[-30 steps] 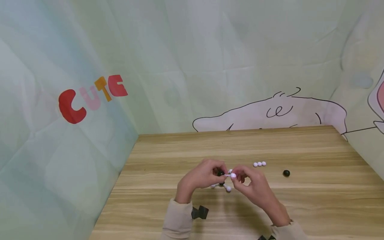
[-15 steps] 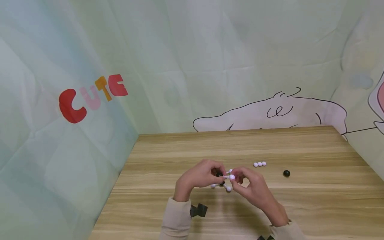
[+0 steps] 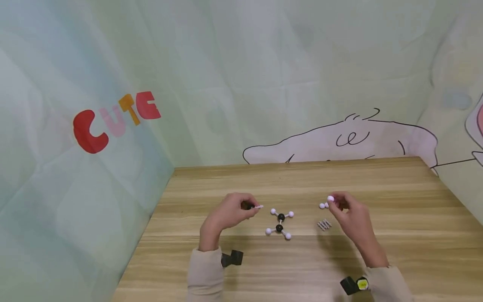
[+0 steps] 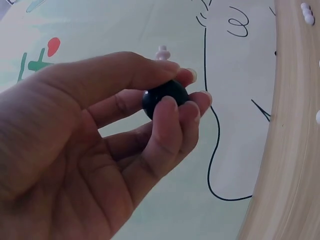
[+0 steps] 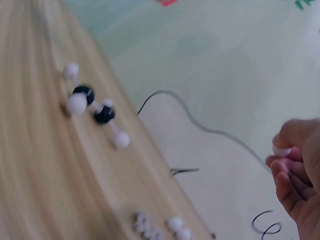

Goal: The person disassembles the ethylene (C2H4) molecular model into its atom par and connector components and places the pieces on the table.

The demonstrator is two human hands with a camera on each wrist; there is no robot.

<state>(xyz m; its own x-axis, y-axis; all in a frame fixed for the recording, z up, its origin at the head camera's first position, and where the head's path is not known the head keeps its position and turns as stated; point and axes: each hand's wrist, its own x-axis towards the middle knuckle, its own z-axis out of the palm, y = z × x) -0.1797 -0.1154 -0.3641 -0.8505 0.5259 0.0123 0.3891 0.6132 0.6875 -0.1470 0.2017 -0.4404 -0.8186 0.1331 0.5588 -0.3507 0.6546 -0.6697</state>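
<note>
Left grip (image 3: pixel 228 214) pinching a black ball (image 4: pixel 166 90) mid-frame, right grip (image 3: pixel 352 214) a white ball (image 3: pixel 330 198) right of centre
Black one's peg (image 4: pixel 162 53) points right, toward the white; fingers hide the joint, so honestly can't tell how it's seated. Ball-and-stick model (image 3: pixel 279 228) is lower, between them, on the surface (image 3: pixel 226 180); loose white balls (image 3: pixel 322 206) beyond, partly hidden.

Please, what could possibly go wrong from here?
The small white ball pinched in the right hand might slip and roll away. The black ball in the left hand could bump the assembled model lying between both hands. The loose grey pegs near the right hand might scatter if brushed.
</note>
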